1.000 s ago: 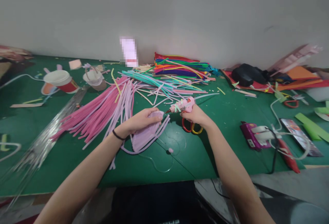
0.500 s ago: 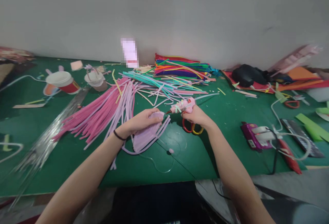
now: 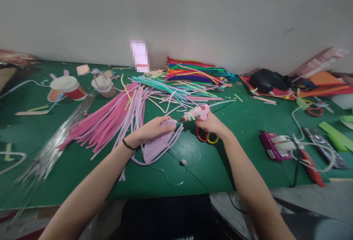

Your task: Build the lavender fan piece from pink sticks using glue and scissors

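Note:
My left hand (image 3: 154,129) is closed on a lilac piece made of pipe cleaners (image 3: 156,146), with its thumb and fingers near the upper right edge. Loose lilac stems curve out from the piece's right side. In my right hand (image 3: 211,122) is a pink hot glue gun (image 3: 197,113), its dark nozzle pointing left at the edge beside my left fingertips. I cannot tell whether the nozzle touches. A clear glue stick (image 3: 223,103) juts from the gun's back. Scissors with red and yellow handles (image 3: 212,138) show just below my right hand; their blades are hidden.
Pink pipe cleaners (image 3: 102,126) fan out at left, and rainbow bundles (image 3: 195,72) lie by the wall. A lidded cup (image 3: 66,85) stands at left. On the right are a purple power strip (image 3: 271,146) with plugs and cables and a black pouch-like object (image 3: 267,80).
Both hands, the glue gun and the lilac piece keep nearly the same position. Only a very slight shift of the whole view shows.

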Motion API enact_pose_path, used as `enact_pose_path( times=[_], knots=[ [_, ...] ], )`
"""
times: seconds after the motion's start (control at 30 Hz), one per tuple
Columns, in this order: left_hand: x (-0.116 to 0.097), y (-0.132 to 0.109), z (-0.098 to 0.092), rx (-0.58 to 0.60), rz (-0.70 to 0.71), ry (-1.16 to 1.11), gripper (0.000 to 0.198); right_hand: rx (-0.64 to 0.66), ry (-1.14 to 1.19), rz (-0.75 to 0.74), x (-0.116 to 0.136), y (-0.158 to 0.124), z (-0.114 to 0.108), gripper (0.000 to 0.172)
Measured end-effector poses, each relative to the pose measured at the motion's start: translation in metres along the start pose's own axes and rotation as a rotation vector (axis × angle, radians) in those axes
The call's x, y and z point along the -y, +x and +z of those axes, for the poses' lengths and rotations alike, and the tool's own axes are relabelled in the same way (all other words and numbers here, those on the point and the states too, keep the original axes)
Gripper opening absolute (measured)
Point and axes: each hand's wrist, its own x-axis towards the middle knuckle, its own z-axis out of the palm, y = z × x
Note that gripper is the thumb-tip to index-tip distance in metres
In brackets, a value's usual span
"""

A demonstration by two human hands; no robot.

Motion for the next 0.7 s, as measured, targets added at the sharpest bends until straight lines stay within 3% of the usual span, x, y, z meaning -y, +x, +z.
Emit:
enact_pose_path(
  times=[0.7],
  knots=[
    [0.0000, -0.0009, 0.0004, -0.007, 0.016, 0.001, 0.032, 0.022, 0.023, 0.018, 0.0043, -0.0018, -0.0009, 0.014]
  ],
)
